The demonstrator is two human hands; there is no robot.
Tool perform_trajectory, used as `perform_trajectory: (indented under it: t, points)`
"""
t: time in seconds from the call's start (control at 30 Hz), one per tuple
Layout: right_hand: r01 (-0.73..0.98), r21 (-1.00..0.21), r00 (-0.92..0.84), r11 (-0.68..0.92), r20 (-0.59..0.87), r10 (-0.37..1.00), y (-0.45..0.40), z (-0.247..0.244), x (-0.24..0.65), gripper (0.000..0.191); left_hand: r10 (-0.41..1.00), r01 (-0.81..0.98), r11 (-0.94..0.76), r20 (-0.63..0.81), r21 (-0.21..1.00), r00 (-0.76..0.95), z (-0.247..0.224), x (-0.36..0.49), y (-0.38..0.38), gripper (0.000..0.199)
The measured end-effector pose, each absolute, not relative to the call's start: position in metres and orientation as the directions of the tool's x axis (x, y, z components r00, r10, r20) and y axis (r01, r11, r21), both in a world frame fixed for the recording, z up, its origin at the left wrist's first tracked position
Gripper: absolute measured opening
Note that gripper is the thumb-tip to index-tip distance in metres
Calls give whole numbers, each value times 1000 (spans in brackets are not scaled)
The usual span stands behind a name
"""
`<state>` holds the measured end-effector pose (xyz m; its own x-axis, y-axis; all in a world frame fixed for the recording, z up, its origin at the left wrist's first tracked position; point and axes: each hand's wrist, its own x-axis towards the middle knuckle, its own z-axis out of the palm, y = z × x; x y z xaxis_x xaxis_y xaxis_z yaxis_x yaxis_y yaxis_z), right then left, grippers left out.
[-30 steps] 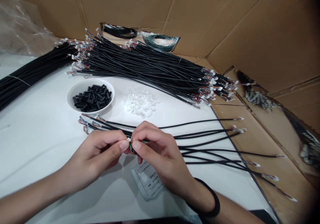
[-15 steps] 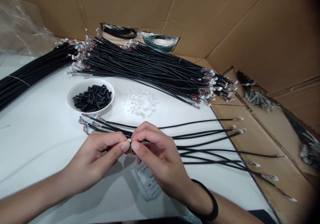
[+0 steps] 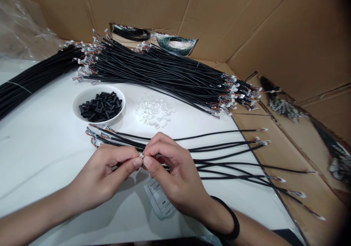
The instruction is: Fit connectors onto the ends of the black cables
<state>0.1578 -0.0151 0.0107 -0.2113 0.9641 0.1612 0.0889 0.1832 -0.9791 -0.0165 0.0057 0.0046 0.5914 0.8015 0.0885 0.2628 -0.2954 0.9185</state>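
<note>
Pinching a tiny white connector (image 3: 141, 156) between them, the left hand (image 3: 101, 172) and right hand (image 3: 172, 176) meet low over the white worktop (image 3: 35, 136). Both grips are closed: the left thumb and forefinger press on the connector, while the right fingers curl around the end of a black cable (image 3: 219, 151), whose thin coloured wires are mostly hidden. The connector looks very light, small and easy to lose from the fingertips, so its plastic body is the surest place to hold. The fine wires behind it look fragile, while the cable's sheath looks soft and flexible but sturdier, and offers a safer hold further back.

More loose cables fan out to the right of the hands, with another group of ends lying to their left. A printed sheet (image 3: 158, 198) lies beneath the hands, and a black band (image 3: 234, 216) circles the right wrist. Farther off stand a white bowl (image 3: 95, 122) of black heat-shrink tube pieces (image 3: 100, 107) and a small heap of white connector housings (image 3: 153, 113). Behind them lies a large sheaf of finished-looking harness cables (image 3: 164, 74). Nothing stands between the hands, though the loose cables could snag if pulled.
</note>
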Motion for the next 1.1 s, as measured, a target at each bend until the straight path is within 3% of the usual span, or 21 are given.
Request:
perform_trajectory:
  t: [0.2,0.43,0.67,0.93,1.1]
  points:
    - [70,-980,-245,185,163,956,-11,9,162,12,799,260,-243,41,935,600,4,-17,8,39]
    - [55,-996,-290,76,57,955,-5,9,166,14,789,211,-157,-6,965,614,5,-16,8,41]
    - [67,-997,-304,31,9,953,-2,9,166,14,776,161,79,-162,984,610,6,-18,10,42]
    - [22,-1000,-285,10,3,958,-5,11,166,13,807,94,61,-105,994,581,4,-21,11,38]
    - [-140,-977,-268,-163,-121,956,-2,10,169,20,817,71,19,-56,997,573,3,-22,12,36]
